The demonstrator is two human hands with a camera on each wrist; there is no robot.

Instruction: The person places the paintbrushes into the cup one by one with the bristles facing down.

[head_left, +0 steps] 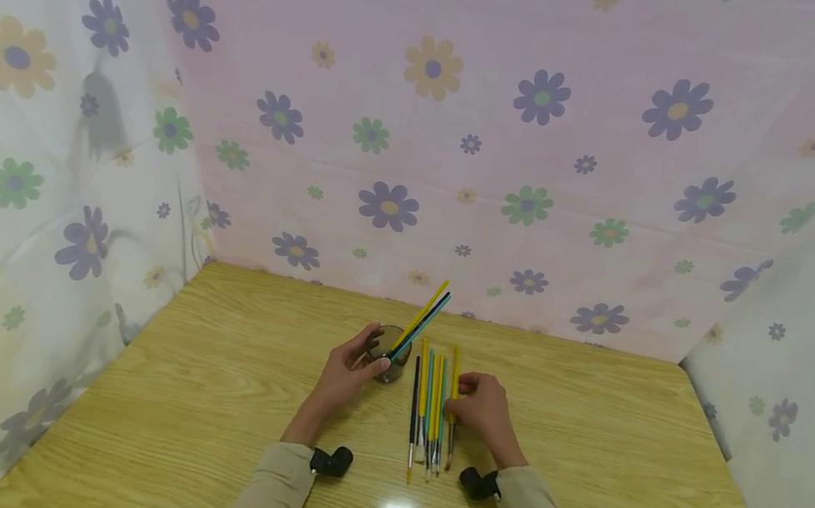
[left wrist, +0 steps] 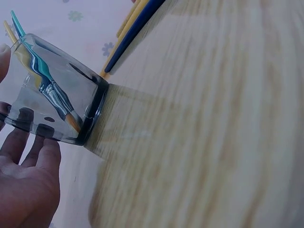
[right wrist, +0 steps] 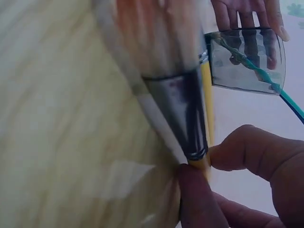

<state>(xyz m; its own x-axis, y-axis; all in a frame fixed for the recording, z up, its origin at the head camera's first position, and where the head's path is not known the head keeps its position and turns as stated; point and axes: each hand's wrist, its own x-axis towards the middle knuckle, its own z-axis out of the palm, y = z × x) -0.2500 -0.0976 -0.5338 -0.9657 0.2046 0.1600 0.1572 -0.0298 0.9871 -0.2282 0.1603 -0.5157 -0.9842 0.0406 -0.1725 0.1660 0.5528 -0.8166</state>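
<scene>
In the head view my left hand (head_left: pixel 344 373) grips a clear dark-tinted glass (head_left: pixel 380 341) with its fingers and thumb around the side. Yellow, dark and teal paintbrushes (head_left: pixel 421 323) lean out of it to the right. The left wrist view shows the tilted glass (left wrist: pixel 95 111), with brush bristles (left wrist: pixel 72 121) down at its base. My right hand (head_left: pixel 486 410) pinches a yellow paintbrush (head_left: pixel 456 369) between thumb and fingers. Up close in the right wrist view, this paintbrush (right wrist: pixel 175 104) has a wide metal ferrule and brownish bristles, which point toward me.
Just left of the pinched brush, several paintbrushes (head_left: pixel 433 408) lie side by side on the wooden table (head_left: pixel 210 399), bristles toward me. Their handles are yellow, teal and dark. A flowered cloth (head_left: pixel 454 243) hangs behind the table and at both sides.
</scene>
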